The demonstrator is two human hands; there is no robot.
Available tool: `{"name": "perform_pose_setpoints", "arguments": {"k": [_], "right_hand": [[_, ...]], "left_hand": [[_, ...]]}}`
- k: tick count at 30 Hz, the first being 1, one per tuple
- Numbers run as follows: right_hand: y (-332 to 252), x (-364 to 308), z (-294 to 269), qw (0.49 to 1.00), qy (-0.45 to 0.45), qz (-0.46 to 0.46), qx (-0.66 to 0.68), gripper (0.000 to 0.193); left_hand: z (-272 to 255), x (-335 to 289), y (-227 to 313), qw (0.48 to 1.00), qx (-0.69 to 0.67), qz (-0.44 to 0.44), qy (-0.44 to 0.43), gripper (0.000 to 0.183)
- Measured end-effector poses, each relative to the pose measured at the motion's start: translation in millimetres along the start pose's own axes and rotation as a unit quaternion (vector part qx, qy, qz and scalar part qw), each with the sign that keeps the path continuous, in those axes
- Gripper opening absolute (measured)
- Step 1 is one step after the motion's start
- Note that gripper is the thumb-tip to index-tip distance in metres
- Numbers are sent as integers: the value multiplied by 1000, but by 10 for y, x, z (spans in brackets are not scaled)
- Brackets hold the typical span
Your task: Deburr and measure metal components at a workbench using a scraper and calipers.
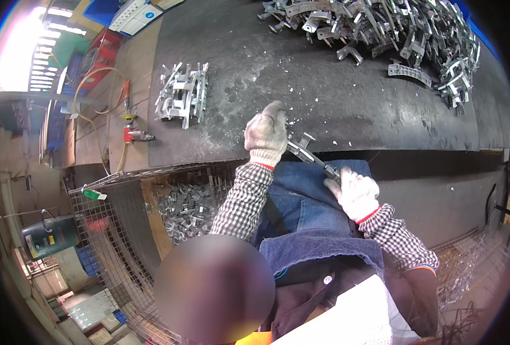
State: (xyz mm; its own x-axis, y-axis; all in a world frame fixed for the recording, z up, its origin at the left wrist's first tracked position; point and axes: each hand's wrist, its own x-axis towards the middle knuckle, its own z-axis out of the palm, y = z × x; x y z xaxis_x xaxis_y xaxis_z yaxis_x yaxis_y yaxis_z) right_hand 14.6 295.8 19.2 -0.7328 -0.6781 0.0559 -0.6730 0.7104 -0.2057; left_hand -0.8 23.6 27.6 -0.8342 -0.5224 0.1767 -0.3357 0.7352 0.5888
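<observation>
Two gloved hands work at the near edge of the dark tabletop (335, 98). The left hand (265, 133) is closed around one end of a single metal bracket (302, 149), pressing it at the tabletop's edge. The right hand (355, 192) sits just off the tabletop, over the person's blue apron (307, 201), and is closed on a thin tool (328, 170) whose tip meets the bracket; what kind of tool it is cannot be told.

On the tabletop, left of the bracket and well apart from it, stands one small stack of brackets (183, 95); its pieces are too tangled to count. At the far right corner of the tabletop lies one large loose pile of brackets (393, 29), again beyond counting. White chips (301, 86) are scattered over the tabletop between the bracket and the pile.

Below the tabletop's left end, one wire basket (111, 230) holds more brackets. Left of the tabletop, on a wooden board, lies one red air tool (134, 135) with a yellow hose (94, 115). One green canister (48, 236) stands left of the basket.
</observation>
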Motion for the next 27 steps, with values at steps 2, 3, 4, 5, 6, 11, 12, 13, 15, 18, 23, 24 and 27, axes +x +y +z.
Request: {"name": "perform_pose_setpoints", "arguments": {"k": [2, 3, 4, 5, 6, 11, 12, 13, 15, 18, 23, 24, 27], "right_hand": [[-49, 7, 1, 1000, -5, 11, 19, 53], [-48, 38, 0, 1000, -5, 8, 18, 53], [-42, 98, -14, 999, -15, 19, 27, 54], [-34, 158, -38, 999, -26, 30, 36, 54], [-26, 220, -130, 998, -35, 37, 48, 53], [115, 346, -464, 986, -96, 115, 70, 51], [106, 340, -465, 989, -88, 107, 52, 51], [89, 337, -477, 991, -81, 100, 34, 51], [15, 309, -476, 991, -95, 88, 46, 52], [73, 325, -400, 986, -95, 113, 73, 49], [46, 307, -443, 977, -131, 121, 119, 43], [3, 313, -415, 974, -124, 131, 134, 42], [89, 440, -612, 923, -266, 221, 167, 59]], "left_hand": [[-114, 126, 208, 992, 77, -41, -87, 24], [-160, 226, 304, 993, 77, -44, -84, 24], [-176, 360, 390, 967, 171, -52, -180, 24], [-148, 482, 434, 924, 261, -59, -273, 24], [14, 546, 338, 902, 296, -70, -305, 26], [-257, 689, 927, 898, 278, -58, -337, 28], [-258, 712, 931, 892, 279, -54, -351, 28], [-264, 726, 943, 887, 280, -51, -365, 28], [-225, 733, 966, 884, 279, -57, -371, 26], [-140, 713, 920, 891, 300, -8, -340, 22], [-69, 746, 1022, 890, 299, 15, -344, 21], [-58, 764, 1029, 886, 304, 22, -349, 20], [-75, 744, 934, 893, 298, 82, -327, 22]]}}
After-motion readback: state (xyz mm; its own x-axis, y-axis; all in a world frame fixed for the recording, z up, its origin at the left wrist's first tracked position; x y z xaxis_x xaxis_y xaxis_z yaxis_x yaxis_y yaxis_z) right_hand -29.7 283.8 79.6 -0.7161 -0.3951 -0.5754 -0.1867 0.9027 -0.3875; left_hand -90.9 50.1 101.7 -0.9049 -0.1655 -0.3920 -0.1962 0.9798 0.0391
